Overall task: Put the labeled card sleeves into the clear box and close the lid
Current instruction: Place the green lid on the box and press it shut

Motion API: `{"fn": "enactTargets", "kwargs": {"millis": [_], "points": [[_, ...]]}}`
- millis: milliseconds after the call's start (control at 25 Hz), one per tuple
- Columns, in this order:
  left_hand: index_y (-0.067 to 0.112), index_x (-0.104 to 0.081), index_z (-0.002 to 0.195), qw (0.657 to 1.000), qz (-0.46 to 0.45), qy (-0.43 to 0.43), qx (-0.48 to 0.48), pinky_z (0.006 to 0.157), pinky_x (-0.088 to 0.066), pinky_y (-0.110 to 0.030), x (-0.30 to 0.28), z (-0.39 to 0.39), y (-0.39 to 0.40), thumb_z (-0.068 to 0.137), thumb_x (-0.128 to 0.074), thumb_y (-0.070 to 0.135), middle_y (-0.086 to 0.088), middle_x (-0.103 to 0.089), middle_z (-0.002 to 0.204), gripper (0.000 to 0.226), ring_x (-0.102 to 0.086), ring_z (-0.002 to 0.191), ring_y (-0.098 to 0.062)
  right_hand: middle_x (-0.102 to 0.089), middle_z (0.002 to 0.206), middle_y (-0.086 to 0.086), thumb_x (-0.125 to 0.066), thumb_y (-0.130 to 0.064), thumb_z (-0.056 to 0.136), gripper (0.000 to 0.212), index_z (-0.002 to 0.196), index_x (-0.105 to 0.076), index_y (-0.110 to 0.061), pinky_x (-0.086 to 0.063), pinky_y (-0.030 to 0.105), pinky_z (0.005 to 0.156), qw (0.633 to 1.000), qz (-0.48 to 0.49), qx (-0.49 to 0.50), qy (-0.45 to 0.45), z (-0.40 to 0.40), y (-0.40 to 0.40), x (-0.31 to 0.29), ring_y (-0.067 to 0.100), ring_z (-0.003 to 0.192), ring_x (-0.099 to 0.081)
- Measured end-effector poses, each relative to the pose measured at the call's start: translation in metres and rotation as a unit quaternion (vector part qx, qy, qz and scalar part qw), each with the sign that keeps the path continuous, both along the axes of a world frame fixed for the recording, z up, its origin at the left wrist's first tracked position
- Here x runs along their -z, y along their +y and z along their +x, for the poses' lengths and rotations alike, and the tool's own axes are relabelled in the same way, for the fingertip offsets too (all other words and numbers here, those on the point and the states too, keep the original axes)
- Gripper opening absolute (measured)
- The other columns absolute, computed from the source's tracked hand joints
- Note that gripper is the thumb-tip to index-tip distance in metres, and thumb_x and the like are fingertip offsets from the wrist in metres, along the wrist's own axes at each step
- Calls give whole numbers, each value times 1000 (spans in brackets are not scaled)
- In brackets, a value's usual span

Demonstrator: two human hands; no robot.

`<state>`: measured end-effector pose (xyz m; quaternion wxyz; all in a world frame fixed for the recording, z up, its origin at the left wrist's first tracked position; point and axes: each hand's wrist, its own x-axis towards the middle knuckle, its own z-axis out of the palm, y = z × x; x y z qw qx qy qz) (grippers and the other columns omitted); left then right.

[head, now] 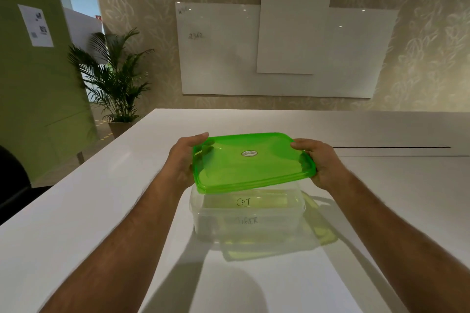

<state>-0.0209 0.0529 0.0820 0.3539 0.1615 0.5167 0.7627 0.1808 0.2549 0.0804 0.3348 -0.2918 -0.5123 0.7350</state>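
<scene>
Soft, dimmish indoor light; ceiling glints on the whiteboard, arm shadows (green-tinted) across the table, edges wide-angle bent.

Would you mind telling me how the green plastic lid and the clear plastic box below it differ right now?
The translucent green plastic lid is coloured; the clear plastic box is colourless, showing sleeves marked CAT and TIGER inside. The lid is held in the air, tilted, gripped by the left hand and right hand; the box rests on the white table. Both are rounded rectangles.

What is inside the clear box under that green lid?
Inside the clear box lie sleeves labeled CAT and TIGER. The green lid covers the far part, so anything there is hidden.
</scene>
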Motion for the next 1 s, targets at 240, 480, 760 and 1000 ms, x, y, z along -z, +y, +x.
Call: {"fn": "enactTargets", "kwargs": {"millis": [240,480,760,1000], "points": [[10,-68,95,996,-21,66,-48,50,-56,-28,0,6,4,90,-64,44,-2,-73,70,34,-72,62,-18,-63,89,16,-62,3,78,29,106,-69,0,-44,26,52,994,65,87,17,-8,-8,10,24,69,-58],[7,-66,119,982,-79,148,-88,101,-50,-47,10,-5,4,94,-62,31,-13,-68,122,35,-65,112,-28,-69,107,12,-55,1,88,34,120,-65,-3,-53,39,85,996,76,33,14,-14,-10,24,25,91,-64],[15,-67,112,976,-103,172,-83,100,-46,-38,31,-8,8,92,-66,25,-6,-65,121,22,-58,118,-26,-71,111,10,-65,-3,85,43,127,-62,-12,-55,40,87,995,88,30,-45,-10,-18,48,27,95,-68],[11,-65,122,973,-116,185,-68,108,-43,-49,43,-13,12,91,-68,26,-9,-64,128,35,-57,121,-27,-71,99,6,-63,-1,86,34,117,-63,-16,-57,37,76,994,92,25,-50,-6,-18,50,25,85,-69]]}}
